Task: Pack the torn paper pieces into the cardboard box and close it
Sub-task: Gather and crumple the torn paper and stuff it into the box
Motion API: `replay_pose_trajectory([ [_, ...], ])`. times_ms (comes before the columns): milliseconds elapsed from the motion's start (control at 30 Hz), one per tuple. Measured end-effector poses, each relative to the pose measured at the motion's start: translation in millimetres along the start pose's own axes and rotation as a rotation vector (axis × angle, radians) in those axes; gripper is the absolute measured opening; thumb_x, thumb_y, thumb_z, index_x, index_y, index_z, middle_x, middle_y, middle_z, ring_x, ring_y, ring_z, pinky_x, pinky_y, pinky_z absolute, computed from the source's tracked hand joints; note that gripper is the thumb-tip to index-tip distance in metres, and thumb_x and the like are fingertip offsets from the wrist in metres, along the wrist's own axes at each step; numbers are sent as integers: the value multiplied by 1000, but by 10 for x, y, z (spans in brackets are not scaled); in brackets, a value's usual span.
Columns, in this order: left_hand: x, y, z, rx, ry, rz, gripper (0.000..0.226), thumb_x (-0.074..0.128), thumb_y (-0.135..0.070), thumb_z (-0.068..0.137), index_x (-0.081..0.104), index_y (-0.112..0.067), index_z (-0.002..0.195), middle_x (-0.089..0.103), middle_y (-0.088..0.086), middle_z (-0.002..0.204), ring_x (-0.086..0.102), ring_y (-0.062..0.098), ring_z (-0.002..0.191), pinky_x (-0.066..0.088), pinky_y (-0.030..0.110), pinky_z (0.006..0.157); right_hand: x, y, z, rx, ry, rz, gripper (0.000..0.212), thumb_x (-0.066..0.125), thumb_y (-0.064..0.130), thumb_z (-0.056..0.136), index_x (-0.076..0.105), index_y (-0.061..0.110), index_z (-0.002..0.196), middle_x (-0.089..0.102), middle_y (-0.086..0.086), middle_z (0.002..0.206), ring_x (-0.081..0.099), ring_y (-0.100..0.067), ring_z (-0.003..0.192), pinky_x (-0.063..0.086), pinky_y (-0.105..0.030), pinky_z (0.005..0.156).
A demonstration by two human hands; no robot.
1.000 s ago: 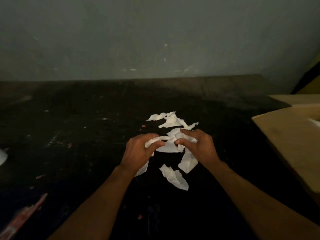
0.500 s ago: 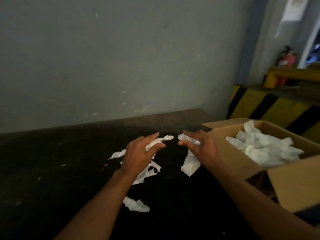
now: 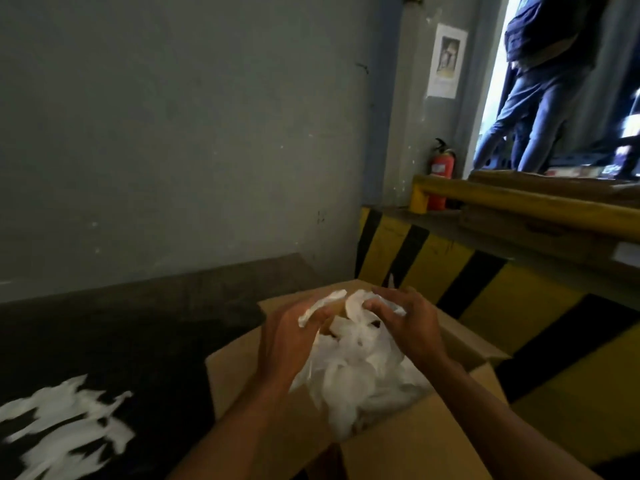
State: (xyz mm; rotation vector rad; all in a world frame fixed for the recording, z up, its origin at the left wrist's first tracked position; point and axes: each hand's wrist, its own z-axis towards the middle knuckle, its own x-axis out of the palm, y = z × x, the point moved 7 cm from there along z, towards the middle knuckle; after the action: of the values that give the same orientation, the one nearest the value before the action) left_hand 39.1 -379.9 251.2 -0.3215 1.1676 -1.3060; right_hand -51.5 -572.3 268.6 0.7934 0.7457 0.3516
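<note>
**Both hands over the box, paper ready to drop**

Nearest, the box (image 3: 415, 445) stands open on the table (image 3: 104, 323), its flaps spread outward. A white heap (image 3: 356, 393) of torn paper already lies inside. To its left, well apart from it, more scraps (image 3: 65, 427) lie blurred on the dark tabletop.

Above the heap, the left hand (image 3: 294, 341) pinches a strip (image 3: 322, 304) between thumb and fingers. The right hand (image 3: 412, 327) has its fingers curled round a bunch (image 3: 355, 304) of pieces. The two hands are close together over the opening.

Beyond stand a yellow-and-black kerb (image 3: 519, 306), an extinguisher (image 3: 441, 174) and a person (image 3: 540, 98) in a doorway.

The step in hand looks like delivering a load to the box. The next move calls for loosening both grips low over the heap, so that the light pieces fall inside the walls rather than cling to fingers or drift over the rim. The scraps on the table are yet to be fetched, so folding the flaps shut seems some way off.
</note>
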Motion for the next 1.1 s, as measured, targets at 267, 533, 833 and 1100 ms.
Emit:
replay_pose_trajectory([
  [267,1406,698,222,-355,67,353,37,34,-67,91,48,-44,117,56,-9,127,52,9,112,40,39,102,55,-1205,612,113,176,99,16,69,44,82,64,38,96,64,11,103,60,-11,99,50,-39,92],
  [533,1728,979,-96,-610,234,381,50,24,-60,95,28,-34,139,30,9,141,34,31,128,32,47,105,810,-1873,380,147,712,-329,69,35,71,87,26,36,146,20,-12,155,18,-39,138,19,-50,112],
  [833,1570,876,26,-558,154,738,38,22,-48,99,42,-38,130,24,-1,147,21,25,132,17,48,105,795,-1905,479,54,599,-294,53,37,48,98,28,31,147,25,-8,154,25,-34,138,20,-55,114],
  [1100,1451,817,60,-472,60,715,41,25,-37,102,49,-27,133,40,-4,147,30,15,138,11,47,117,809,-1769,470,-33,553,-346,57,33,57,96,37,25,143,33,-3,153,24,-24,143,3,-53,117],
])
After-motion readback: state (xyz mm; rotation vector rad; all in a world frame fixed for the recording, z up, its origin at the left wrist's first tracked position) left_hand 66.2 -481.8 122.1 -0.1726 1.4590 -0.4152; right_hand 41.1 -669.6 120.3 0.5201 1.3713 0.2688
